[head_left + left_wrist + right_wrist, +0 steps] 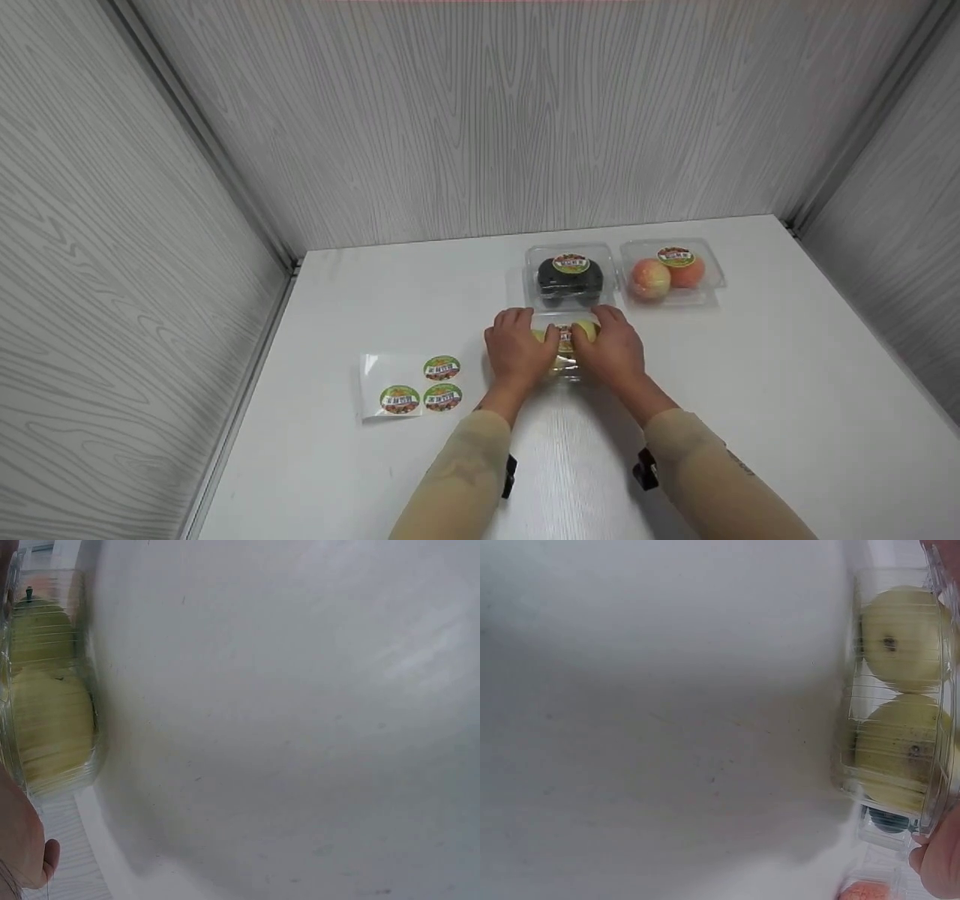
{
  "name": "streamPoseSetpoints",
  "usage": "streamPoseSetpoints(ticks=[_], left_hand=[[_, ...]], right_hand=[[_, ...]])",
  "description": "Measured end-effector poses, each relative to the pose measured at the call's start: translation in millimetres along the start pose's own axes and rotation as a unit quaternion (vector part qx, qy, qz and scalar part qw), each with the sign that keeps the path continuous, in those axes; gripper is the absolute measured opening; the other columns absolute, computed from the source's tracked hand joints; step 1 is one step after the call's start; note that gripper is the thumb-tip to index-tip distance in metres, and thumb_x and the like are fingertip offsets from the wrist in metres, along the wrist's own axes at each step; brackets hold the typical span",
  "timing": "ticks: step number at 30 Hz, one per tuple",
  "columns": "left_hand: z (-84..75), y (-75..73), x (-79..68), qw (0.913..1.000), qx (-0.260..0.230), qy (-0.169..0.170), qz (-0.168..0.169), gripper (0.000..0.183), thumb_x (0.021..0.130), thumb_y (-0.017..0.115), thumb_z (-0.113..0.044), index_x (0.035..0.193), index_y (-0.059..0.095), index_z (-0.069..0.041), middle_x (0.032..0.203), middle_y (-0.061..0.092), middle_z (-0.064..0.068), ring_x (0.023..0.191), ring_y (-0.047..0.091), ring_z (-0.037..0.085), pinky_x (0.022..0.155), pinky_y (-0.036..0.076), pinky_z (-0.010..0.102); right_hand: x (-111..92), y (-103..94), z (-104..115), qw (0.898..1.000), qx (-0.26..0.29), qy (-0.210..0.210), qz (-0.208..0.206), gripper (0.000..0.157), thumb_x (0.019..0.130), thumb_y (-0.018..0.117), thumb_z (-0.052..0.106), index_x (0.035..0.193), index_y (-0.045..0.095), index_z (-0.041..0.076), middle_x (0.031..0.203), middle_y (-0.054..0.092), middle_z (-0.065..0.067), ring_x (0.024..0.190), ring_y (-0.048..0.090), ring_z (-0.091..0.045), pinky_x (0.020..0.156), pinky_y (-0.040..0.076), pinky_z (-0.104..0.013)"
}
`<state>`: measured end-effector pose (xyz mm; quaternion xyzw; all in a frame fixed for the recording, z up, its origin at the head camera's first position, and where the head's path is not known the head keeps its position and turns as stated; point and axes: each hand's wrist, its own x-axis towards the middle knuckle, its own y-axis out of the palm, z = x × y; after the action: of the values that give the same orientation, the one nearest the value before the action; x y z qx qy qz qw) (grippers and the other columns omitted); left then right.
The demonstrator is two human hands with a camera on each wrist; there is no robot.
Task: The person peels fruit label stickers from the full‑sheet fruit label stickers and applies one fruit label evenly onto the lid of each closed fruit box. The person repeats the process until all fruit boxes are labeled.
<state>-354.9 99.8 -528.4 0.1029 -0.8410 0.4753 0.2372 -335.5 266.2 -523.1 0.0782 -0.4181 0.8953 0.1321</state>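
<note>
Both hands hold a clear plastic clamshell box (568, 370) between them. My left hand (519, 346) grips its left side and my right hand (611, 349) its right side, fingers over the far edges and thumbs on the lid. Between the thumbs, part of an oval label sticker (565, 340) shows on the lid. Inside are yellow-green fruits; the left wrist view shows a pale fruit (52, 720) through the ribbed wall, and the right wrist view a spotted fruit (900, 637). My hands hide the box's sides in the head view.
Just behind stands a labelled clear box of dark fruit (570, 279), with a labelled box of peach-coloured fruit (650, 280) to its right. A sheet (391, 369) bearing several oval stickers lies left on the white table (322, 465). Grey wood-grain walls (450, 120) enclose the table's back and sides.
</note>
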Motion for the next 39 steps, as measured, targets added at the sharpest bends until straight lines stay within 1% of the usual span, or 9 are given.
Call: streamPoseSetpoints(ticks=[6,9,13,16,22,26,29,34,39], left_hand=[[0.2,-0.1,-0.4,0.9997,-0.004,0.012,-0.023,0.040,0.091,0.072,-0.035,0.115,0.077,-0.004,0.116,0.074,0.011,0.113,0.067,0.031,0.087,0.052,0.051],[-0.1,-0.3,-0.5,0.9996,-0.007,0.012,-0.026,0.039,0.092,0.071,-0.034,0.115,0.077,-0.004,0.116,0.075,0.011,0.113,0.067,0.031,0.087,0.052,0.052],[-1.4,-1.6,-0.4,0.9997,-0.014,0.004,-0.017,0.043,0.092,0.071,-0.038,0.118,0.077,-0.004,0.118,0.074,0.011,0.116,0.066,0.029,0.090,0.052,0.051],[-1.4,-2.6,-0.3,0.9996,-0.025,0.002,-0.011,0.047,0.091,0.072,-0.042,0.120,0.077,-0.004,0.119,0.073,0.011,0.118,0.066,0.028,0.092,0.051,0.050],[1.3,-5.2,-0.9,0.9996,-0.025,0.007,0.009,0.057,0.090,0.072,-0.048,0.125,0.075,-0.003,0.123,0.072,0.011,0.121,0.064,0.027,0.094,0.049,0.049],[2.9,-7.7,-2.1,0.9996,-0.018,0.012,0.020,0.061,0.089,0.072,-0.050,0.128,0.074,-0.003,0.125,0.072,0.011,0.122,0.064,0.027,0.094,0.048,0.049],[3.9,-9.0,-3.3,0.9996,-0.013,0.014,0.022,0.062,0.089,0.073,-0.052,0.128,0.074,-0.003,0.126,0.072,0.010,0.123,0.064,0.026,0.094,0.049,0.049],[4.7,-10.3,-6.6,0.9994,-0.006,0.008,0.033,0.065,0.087,0.073,-0.053,0.130,0.074,-0.004,0.129,0.072,0.009,0.125,0.063,0.025,0.096,0.048,0.049],[4.2,-13.0,-9.3,0.9993,-0.003,0.005,0.038,0.067,0.087,0.073,-0.054,0.131,0.073,-0.005,0.130,0.071,0.009,0.125,0.063,0.024,0.096,0.048,0.048]], right_hand=[[0.1,0.0,0.2,1.000,0.003,0.003,-0.001,0.053,0.099,0.065,0.032,0.139,0.063,-0.003,0.145,0.060,-0.024,0.130,0.060,-0.044,0.108,0.046,-0.056],[-0.4,-0.7,0.8,1.000,0.005,0.004,-0.003,0.052,0.099,0.064,0.031,0.137,0.064,-0.004,0.144,0.060,-0.025,0.129,0.060,-0.045,0.108,0.046,-0.056],[-1.9,-3.0,1.8,1.000,0.009,-0.002,0.000,0.055,0.099,0.065,0.035,0.138,0.063,-0.004,0.145,0.059,-0.024,0.130,0.060,-0.045,0.109,0.046,-0.056],[-3.0,-5.3,1.9,1.000,0.013,-0.003,0.009,0.060,0.099,0.067,0.038,0.141,0.061,-0.004,0.148,0.057,-0.024,0.132,0.058,-0.045,0.110,0.045,-0.057],[-4.3,-9.7,-0.4,0.999,0.011,-0.001,0.049,0.069,0.099,0.066,0.044,0.148,0.054,-0.004,0.156,0.049,-0.026,0.139,0.052,-0.046,0.116,0.040,-0.057],[-5.7,-11.8,-1.0,0.998,0.011,-0.003,0.068,0.074,0.100,0.065,0.048,0.151,0.050,-0.004,0.158,0.045,-0.027,0.143,0.048,-0.046,0.118,0.037,-0.058],[-7.2,-13.1,-0.4,0.997,0.012,-0.005,0.074,0.077,0.100,0.066,0.048,0.153,0.048,-0.005,0.159,0.044,-0.027,0.144,0.046,-0.046,0.118,0.036,-0.058],[-10.3,-12.4,-0.8,0.997,0.011,-0.004,0.081,0.079,0.099,0.066,0.048,0.155,0.046,-0.005,0.161,0.042,-0.026,0.145,0.046,-0.045,0.119,0.036,-0.058],[-13.5,-11.1,0.0,0.997,0.011,-0.006,0.079,0.079,0.099,0.067,0.047,0.155,0.046,-0.004,0.161,0.041,-0.026,0.146,0.045,-0.045,0.119,0.036,-0.058]])
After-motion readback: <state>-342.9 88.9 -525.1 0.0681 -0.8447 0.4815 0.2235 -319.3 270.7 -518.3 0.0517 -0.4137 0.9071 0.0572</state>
